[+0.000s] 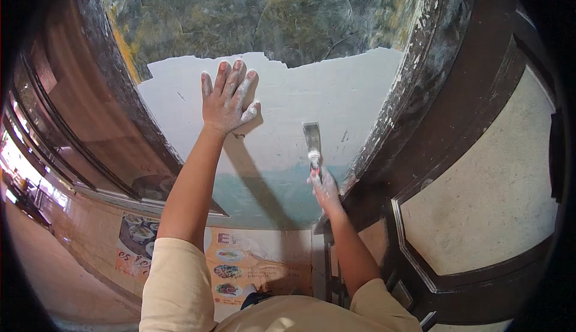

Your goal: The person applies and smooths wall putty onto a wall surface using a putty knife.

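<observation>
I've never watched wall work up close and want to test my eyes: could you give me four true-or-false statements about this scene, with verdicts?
1. The right hand holds a scraper. True.
2. The left hand grips a brush. False: it is spread open at the white coating, holding nothing.
3. A dark, mottled surface lies above the white coating. True.
4. The person's sleeves are black. False: they are tan.

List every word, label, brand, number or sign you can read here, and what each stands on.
Orange printed sheet below the wall: large dark lettering, wording not copied here; small lines too blurred to read.
Food-photo sheet at left: large red lettering, wording not copied.
Scraper in the right hand: no lettering I can make out.
</observation>
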The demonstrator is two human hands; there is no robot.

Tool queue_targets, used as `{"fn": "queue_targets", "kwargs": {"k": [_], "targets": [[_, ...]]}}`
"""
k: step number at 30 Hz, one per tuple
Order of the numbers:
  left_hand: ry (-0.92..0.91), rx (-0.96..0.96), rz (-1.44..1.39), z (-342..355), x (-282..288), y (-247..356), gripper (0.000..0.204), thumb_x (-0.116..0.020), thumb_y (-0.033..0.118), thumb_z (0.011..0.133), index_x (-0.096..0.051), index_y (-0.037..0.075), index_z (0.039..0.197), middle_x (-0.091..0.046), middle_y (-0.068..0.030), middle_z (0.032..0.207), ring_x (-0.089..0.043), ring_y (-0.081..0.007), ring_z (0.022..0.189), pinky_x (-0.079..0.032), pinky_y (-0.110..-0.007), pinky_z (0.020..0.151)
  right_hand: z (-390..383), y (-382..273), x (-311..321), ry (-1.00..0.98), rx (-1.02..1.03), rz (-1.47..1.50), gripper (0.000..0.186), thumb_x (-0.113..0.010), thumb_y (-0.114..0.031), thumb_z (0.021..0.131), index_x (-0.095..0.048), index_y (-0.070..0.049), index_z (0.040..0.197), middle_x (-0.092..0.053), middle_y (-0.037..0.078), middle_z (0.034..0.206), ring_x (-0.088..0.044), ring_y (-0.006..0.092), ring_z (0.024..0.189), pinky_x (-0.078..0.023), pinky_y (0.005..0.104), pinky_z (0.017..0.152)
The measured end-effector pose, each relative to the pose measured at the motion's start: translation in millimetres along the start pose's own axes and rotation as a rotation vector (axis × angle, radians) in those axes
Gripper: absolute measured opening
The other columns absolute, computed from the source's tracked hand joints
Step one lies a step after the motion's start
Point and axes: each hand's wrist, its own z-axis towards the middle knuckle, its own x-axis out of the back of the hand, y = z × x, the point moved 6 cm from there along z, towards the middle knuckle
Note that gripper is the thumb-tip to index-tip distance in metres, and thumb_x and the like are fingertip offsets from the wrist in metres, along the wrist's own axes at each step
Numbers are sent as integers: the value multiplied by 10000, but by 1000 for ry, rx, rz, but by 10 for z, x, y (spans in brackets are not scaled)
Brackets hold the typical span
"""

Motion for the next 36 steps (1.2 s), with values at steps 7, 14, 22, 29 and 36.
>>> {"fn": "queue_targets", "kwargs": {"k": [7,14,22,29,36], "targets": [[14,-16,-16,-90,65,-115,628,-622,423,773,-496,220,1353,-323,-89,1512,-149,-313,1446,-164,-681,1052,112,-1461,-415,120,262,-157,294,-605,-281,913,-555,5,959,-557,68,721,-539,156,647,-446,319,611],[-19,-11,-69,32,63,-3,642,-618,410,787,-459,234,1384,-290,-59,1529,-144,-292,1449,-157,-675,1056,-179,299,-732,46,65,-17,330,-501,-372,966,-543,-45,990,-560,28,769,-522,142,663,-447,312,624],[-192,-139,-96,-70,314,-575,590,-614,378,804,-477,292,1371,-316,-54,1516,-203,-298,1426,-162,-632,1081,200,-1218,-884,115,165,-165,366,-506,-381,959,-560,-20,983,-513,23,678,-462,133,589,-393,329,556],[2,-10,6,-306,309,-1144,594,-621,369,778,-489,310,1355,-314,-53,1519,-189,-306,1433,-173,-670,1053,44,-568,-911,334,275,-184,366,-490,-368,960,-564,-10,977,-464,35,703,-448,141,646,-390,326,594],[13,34,2,-409,253,-1131,631,-637,364,743,-498,266,1350,-306,-98,1519,-165,-345,1437,-153,-692,1045,-374,512,-1059,207,9,-40,433,-428,-437,970,-545,-28,890,-477,46,686,-473,179,644,-402,343,606]]}}
